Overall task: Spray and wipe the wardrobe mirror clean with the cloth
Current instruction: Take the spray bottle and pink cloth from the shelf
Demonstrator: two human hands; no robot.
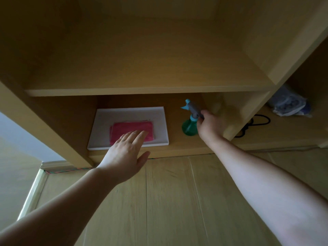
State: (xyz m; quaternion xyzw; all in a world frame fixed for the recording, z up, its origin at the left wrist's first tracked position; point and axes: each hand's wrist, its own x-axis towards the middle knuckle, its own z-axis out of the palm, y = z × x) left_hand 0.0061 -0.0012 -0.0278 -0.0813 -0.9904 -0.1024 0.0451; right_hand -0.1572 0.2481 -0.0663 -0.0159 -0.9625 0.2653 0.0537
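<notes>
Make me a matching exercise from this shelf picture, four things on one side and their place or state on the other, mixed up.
Column one:
1. pink cloth
2. spray bottle
3. black cable
4. left hand

Column two:
A. gripped at the neck by the right hand
B. lying folded in the white tray
C. in the compartment to the right
D. open, stretched toward the tray

Pairs: 1-B, 2-A, 3-C, 4-D
</notes>
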